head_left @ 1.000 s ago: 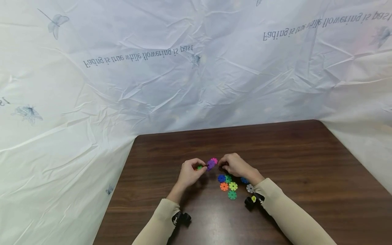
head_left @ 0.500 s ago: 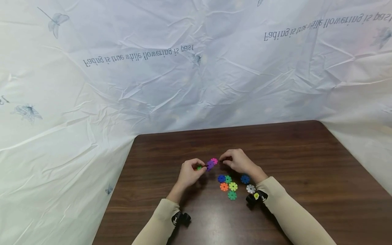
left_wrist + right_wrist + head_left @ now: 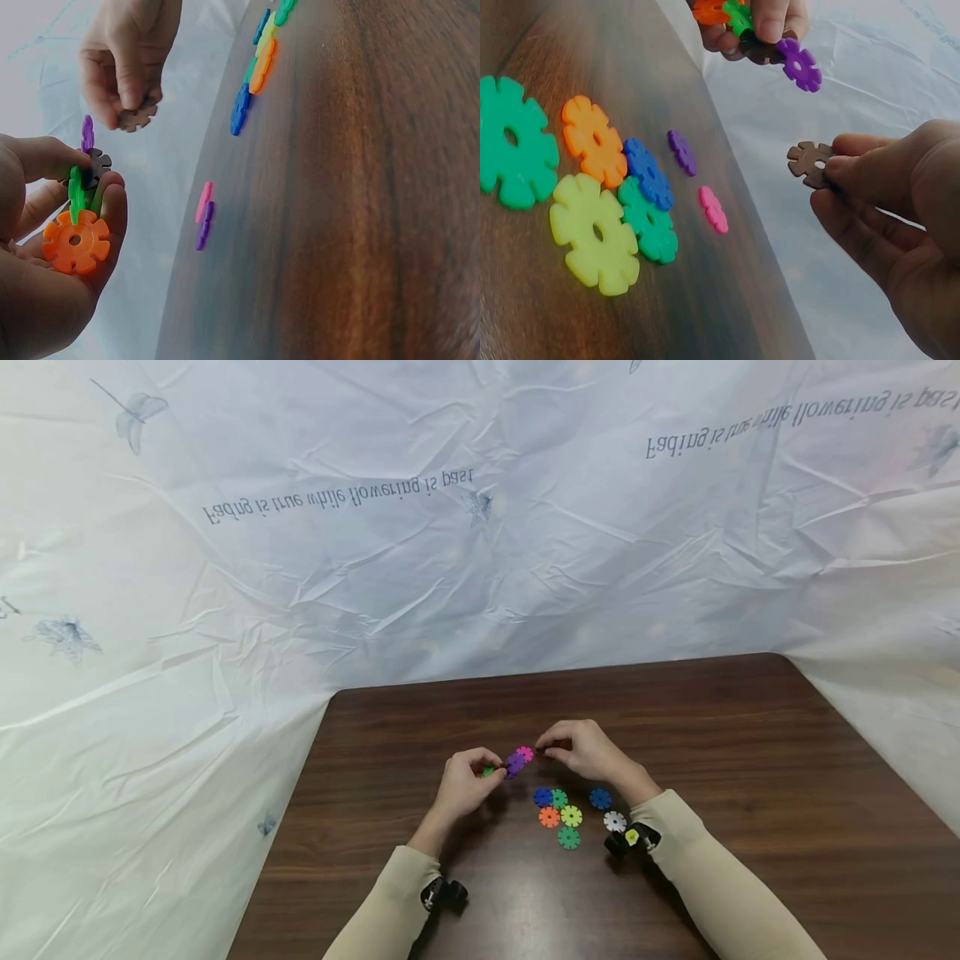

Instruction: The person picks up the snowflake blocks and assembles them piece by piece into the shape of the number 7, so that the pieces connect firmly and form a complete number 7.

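1 disc chain (image 3: 77,196), pinched in left hand (image 3: 465,781); 1 brown disc (image 3: 804,160), pinched in right hand (image 3: 590,753) opposite. Slot-to-slot alignment best checked before pressure is applied.

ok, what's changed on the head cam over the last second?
Right hand moved slightly forward and rightward, fully uncovering the blue disc by the white disc. No visible grab or release. Left hand, its joined discs and the other loose discs stayed put.
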The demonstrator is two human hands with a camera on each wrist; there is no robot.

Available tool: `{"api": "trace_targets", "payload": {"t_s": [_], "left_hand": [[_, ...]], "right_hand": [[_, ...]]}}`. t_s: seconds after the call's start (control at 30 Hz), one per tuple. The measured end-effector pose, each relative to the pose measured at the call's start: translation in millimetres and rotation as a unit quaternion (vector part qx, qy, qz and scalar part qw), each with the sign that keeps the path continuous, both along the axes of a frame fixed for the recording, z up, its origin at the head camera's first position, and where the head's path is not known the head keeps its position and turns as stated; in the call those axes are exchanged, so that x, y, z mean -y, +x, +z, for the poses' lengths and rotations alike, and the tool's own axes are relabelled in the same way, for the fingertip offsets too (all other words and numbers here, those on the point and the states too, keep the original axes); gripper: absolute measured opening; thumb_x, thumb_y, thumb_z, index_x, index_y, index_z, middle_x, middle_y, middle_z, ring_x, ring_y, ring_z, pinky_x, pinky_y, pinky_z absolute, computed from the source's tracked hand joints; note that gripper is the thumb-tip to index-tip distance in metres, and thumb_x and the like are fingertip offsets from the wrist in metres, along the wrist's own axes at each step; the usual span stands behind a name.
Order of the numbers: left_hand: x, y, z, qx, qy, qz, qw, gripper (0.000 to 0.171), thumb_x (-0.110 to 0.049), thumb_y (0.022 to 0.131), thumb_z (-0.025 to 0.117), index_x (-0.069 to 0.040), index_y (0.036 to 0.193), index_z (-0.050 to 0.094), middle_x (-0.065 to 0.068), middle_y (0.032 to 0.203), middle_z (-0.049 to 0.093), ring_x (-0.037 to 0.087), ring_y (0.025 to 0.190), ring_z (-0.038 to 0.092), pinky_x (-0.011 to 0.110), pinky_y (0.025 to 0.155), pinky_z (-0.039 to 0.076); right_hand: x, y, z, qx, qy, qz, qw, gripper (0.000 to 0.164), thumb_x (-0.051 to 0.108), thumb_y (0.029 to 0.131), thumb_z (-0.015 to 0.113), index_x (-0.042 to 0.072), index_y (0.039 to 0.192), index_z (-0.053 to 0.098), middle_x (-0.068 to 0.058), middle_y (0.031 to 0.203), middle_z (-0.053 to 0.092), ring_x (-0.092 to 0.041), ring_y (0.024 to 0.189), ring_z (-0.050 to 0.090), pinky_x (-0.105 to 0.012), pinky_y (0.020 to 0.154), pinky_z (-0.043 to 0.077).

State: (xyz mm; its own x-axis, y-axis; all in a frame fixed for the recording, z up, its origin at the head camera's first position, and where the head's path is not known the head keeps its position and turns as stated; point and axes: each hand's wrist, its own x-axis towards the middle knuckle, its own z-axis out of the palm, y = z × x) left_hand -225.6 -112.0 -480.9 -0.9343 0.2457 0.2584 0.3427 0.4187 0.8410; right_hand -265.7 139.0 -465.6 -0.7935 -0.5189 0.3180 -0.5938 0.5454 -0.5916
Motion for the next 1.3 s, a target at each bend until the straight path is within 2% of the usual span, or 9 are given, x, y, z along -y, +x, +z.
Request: {"api": "trace_targets", "payload": {"t_s": [0.43, 0.6, 0.9, 1.3], "left_hand": [[-1.2, -2.1, 1.3, -0.006, -0.010, 0.000, 0.9999, 0.005, -0.008, 0.083, 0.075, -0.010, 0.084, 0.070, 0.003, 0.076, 0.069, 0.008, 0.058, 0.051, 0.021, 0.053, 0.044], [-2.0, -1.9, 2.2, -0.006, -0.009, 0.002, 0.9999, 0.005, -0.007, 0.083, 0.074, -0.010, 0.084, 0.070, 0.003, 0.076, 0.069, 0.009, 0.059, 0.052, 0.021, 0.053, 0.044], [-2.8, -0.1, 1.7, -0.005, -0.010, 0.005, 0.9999, 0.005, -0.007, 0.082, 0.074, -0.010, 0.083, 0.070, 0.003, 0.075, 0.068, 0.008, 0.058, 0.052, 0.021, 0.053, 0.044], [-2.0, 2.6, 1.8, 0.008, -0.012, 0.004, 0.9999, 0.005, -0.009, 0.082, 0.075, -0.009, 0.084, 0.070, 0.004, 0.079, 0.070, 0.009, 0.059, 0.053, 0.021, 0.053, 0.045]], "right_hand": [[1.9, 0.2, 6.4, -0.052, -0.058, 0.038, 0.996, 0.019, 0.006, 0.088, 0.071, 0.017, 0.102, 0.076, 0.004, 0.102, 0.072, -0.009, 0.086, 0.067, -0.029, 0.068, 0.055], [4.1, 1.6, 9.2, -0.053, -0.068, 0.035, 0.996, 0.019, 0.006, 0.087, 0.072, 0.018, 0.101, 0.076, 0.004, 0.101, 0.072, -0.008, 0.085, 0.066, -0.027, 0.067, 0.055], [6.0, 6.7, 8.8, -0.028, -0.083, 0.045, 0.995, 0.020, 0.004, 0.088, 0.071, 0.018, 0.101, 0.076, 0.003, 0.102, 0.071, -0.007, 0.082, 0.066, -0.024, 0.065, 0.055], [8.7, 8.3, 4.9, -0.048, -0.094, 0.059, 0.993, 0.020, 0.004, 0.086, 0.072, 0.019, 0.100, 0.076, 0.004, 0.100, 0.072, -0.008, 0.084, 0.067, -0.026, 0.065, 0.055]]}}
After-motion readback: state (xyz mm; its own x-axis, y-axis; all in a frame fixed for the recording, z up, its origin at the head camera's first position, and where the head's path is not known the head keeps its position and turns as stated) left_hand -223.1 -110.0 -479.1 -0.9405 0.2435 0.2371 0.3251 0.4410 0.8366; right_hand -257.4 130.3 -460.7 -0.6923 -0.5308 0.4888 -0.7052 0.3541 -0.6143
